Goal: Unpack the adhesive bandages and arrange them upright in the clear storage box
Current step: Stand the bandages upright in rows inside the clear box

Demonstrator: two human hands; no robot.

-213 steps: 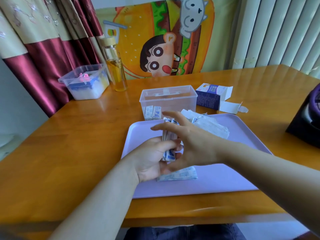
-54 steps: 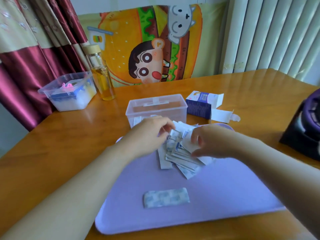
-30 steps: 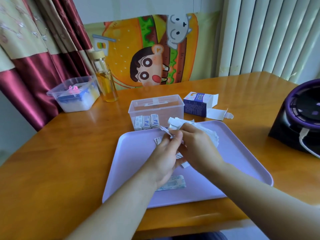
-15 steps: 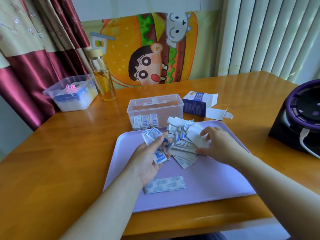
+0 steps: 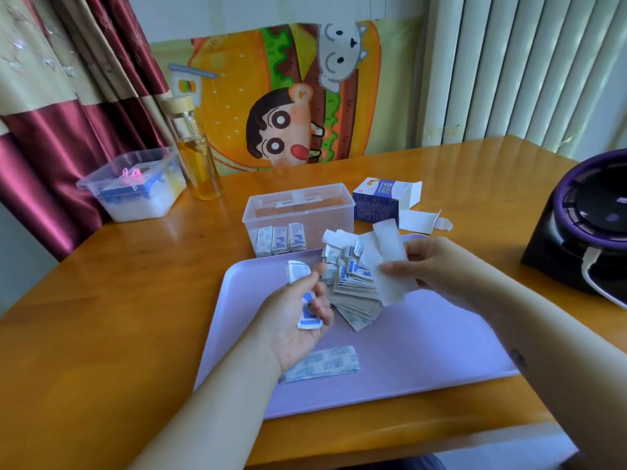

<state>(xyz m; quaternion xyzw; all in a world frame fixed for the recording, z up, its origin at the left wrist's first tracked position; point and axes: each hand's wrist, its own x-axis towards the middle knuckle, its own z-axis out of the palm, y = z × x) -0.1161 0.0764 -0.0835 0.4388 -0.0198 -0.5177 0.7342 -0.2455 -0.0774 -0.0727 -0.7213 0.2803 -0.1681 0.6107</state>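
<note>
A person's left hand (image 5: 292,325), palm up, curled its fingers round a small bunch of bandages (image 5: 307,317), long axis running away from the body, over a lavender tray (image 5: 424,354). The right hand (image 5: 437,266) pinched a white strip (image 5: 385,259), far end aimed toward the clear storage box (image 5: 298,206), where upright bandages (image 5: 280,238) stood at the front wall. A loose pile (image 5: 353,290) lay between the hands; one flat bandage (image 5: 325,362) lay crosswise.

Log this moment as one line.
left hand: holds bandage bundle | right hand: pinches white paper | clear storage box: few bandages upright | purple tray: loose bandage pile
</note>
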